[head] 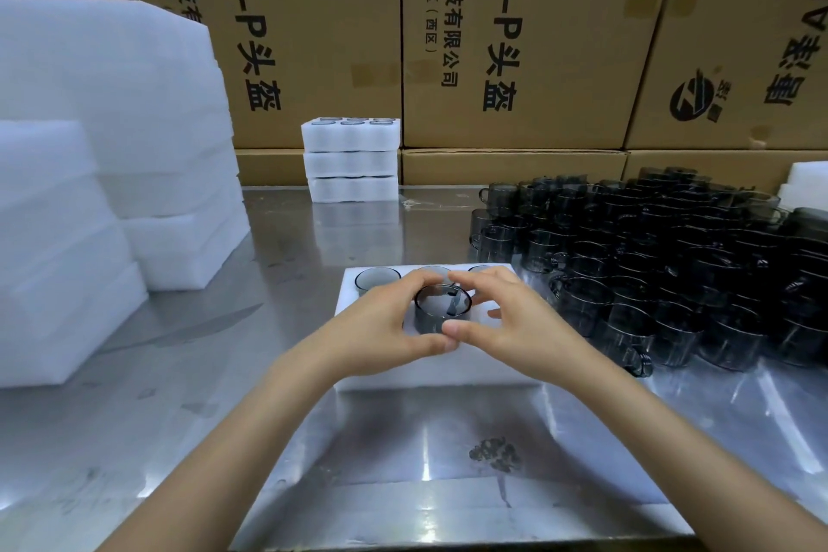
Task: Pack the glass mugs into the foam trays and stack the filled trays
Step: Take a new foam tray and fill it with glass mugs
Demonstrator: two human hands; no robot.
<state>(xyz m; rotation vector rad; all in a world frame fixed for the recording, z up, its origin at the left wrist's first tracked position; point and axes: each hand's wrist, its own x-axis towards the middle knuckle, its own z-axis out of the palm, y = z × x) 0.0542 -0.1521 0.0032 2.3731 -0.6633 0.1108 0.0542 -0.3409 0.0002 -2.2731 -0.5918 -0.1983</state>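
Smoky glass mug (441,309) sits gripped between left hand (381,327) and right hand (506,323), over the foam tray (470,365).

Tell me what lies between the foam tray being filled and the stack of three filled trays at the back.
Only bare steel tabletop, seen in the head view, separates the foam tray from the stack of filled trays.

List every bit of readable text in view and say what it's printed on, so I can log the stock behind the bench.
"4.0-P头盔": on the left-centre cardboard box.
"4.0-P头盔": again on the centre cardboard box.
"科技有限公司", "经济开发区(西区)": smaller columns on both those boxes; their tops are cut off.
Round logo and large characters on the right cardboard box: not legible.
Far-left box print: cropped, unreadable.
Foam trays, glass mugs: no text.
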